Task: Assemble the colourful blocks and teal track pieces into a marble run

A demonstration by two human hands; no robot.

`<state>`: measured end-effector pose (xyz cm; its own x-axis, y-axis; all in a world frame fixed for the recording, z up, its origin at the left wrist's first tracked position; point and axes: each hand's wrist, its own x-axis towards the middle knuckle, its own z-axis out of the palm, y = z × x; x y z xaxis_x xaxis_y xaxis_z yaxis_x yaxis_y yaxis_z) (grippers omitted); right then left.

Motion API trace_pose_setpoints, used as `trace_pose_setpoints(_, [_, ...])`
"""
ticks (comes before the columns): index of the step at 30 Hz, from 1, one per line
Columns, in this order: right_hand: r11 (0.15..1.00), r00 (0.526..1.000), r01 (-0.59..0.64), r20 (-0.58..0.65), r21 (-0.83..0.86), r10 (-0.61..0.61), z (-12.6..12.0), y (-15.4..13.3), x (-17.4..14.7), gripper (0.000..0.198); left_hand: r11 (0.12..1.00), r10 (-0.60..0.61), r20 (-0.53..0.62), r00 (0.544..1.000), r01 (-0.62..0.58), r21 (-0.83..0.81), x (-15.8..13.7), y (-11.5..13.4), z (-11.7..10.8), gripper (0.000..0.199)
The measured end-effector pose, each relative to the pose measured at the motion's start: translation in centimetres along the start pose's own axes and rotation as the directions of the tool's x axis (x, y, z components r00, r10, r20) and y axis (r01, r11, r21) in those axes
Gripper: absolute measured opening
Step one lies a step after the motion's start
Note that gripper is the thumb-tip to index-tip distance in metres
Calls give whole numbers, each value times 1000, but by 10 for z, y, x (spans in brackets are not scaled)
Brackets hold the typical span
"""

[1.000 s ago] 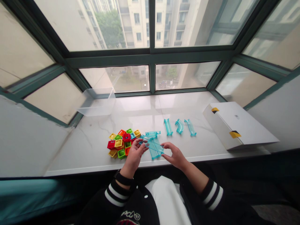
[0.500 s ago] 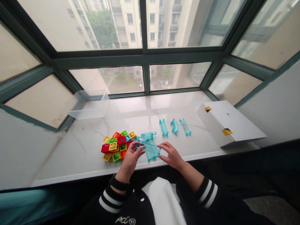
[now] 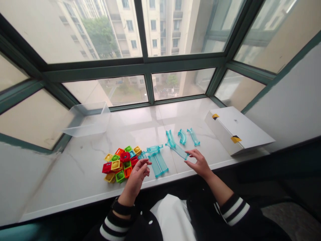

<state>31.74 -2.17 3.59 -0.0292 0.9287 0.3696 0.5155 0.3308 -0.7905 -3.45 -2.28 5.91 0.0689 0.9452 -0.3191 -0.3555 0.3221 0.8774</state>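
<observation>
My right hand [image 3: 200, 163] pinches one end of a long, clear blue toy track piece [image 3: 178, 151] between thumb and fingers. The far end of that piece reaches the lower part of another blue track piece [image 3: 170, 136]; I cannot tell whether they touch. My left hand [image 3: 138, 174] holds nothing, its fingers loosely bent and apart, in front of a pile of coloured toy blocks [image 3: 116, 165]. Between the hands lie straight blue track pieces [image 3: 157, 164] side by side, with a shorter one [image 3: 154, 148] behind them. A curved track piece [image 3: 182, 136] and a wavy one [image 3: 193, 137] lie farther right.
A clear plastic bin [image 3: 86, 125] stands at the back left of the white marble-look sill [image 3: 75, 180]. At the right is a white box [image 3: 240, 130] with yellow-and-black tabs. Window frames [image 3: 135, 67] enclose the back and sides.
My right hand has carried the long track piece rightward, away from the straight pieces. My left hand has let go of its other end. The view has shifted slightly.
</observation>
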Motion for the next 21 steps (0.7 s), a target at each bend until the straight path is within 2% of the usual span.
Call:
trace_pose_setpoints(3, [993,983,-107,-158,-56,97,-19,21,6,40,1000,-5,-2,1000,5,5,-1,2,-2,51])
trace_pose_setpoints(6, [967,932,-236,-303,-93,198,-36,44,16,49,1000,1,-18,1000,-1,8,-1,1,-5,53])
trace_pose_setpoints(9, [935,882,-332,-393,-125,260,-47,68,30,58,1000,6,-36,999,-6,7,-1,-2,-9,53])
trace_pose_setpoints(15, [854,836,-469,-424,-224,348,-48,106,58,54,1000,8,-47,999,-8,16,-1,-6,-14,49])
trace_pose_setpoints(21, [807,837,-511,-385,-294,390,-34,125,73,51,1000,1,-65,998,0,25,-4,-3,-16,51])
